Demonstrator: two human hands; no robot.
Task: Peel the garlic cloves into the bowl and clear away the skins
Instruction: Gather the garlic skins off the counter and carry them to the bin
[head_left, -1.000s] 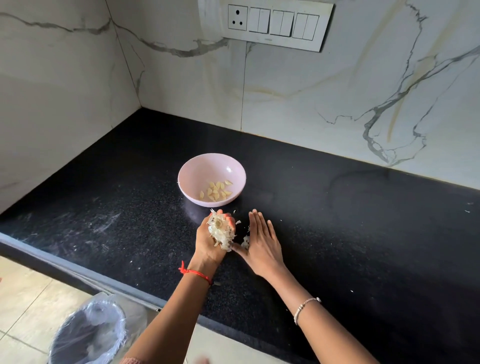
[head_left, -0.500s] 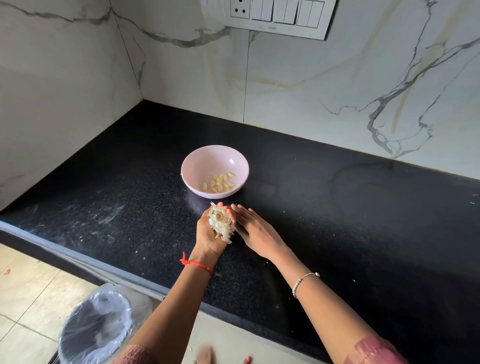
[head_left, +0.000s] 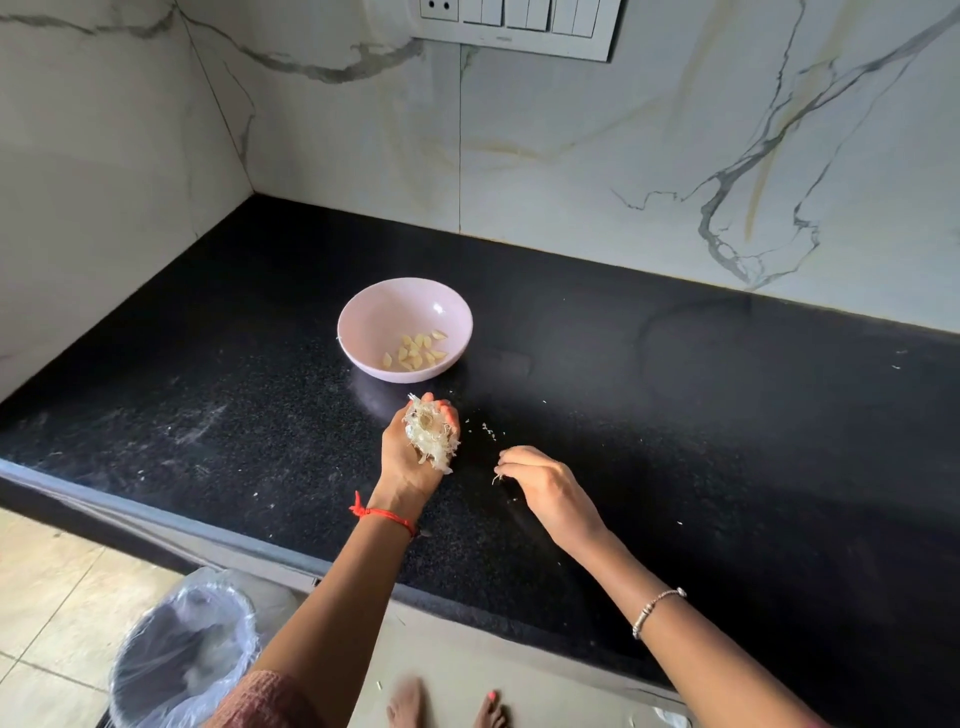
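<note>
Skins (head_left: 431, 434) sit bunched in the cupped left grip (head_left: 410, 457), over the desk (head_left: 675, 415) just near of the bowl (head_left: 374, 322). The wad's long axis runs far to near along the palm, with no clear pointing end. The right grip (head_left: 548, 491) pinches a shred (head_left: 496, 478) off the desk. The wad looks loose and overfull, so flakes may spill on the way to the bin (head_left: 182, 649) at near left, or drift onto the cloves (head_left: 415, 351). Specks (head_left: 488, 430) between the grips could be missed.

home kitchen | black stone counter (head_left: 675, 415) | marble wall (head_left: 597, 171) | lined bin (head_left: 182, 654)
</note>
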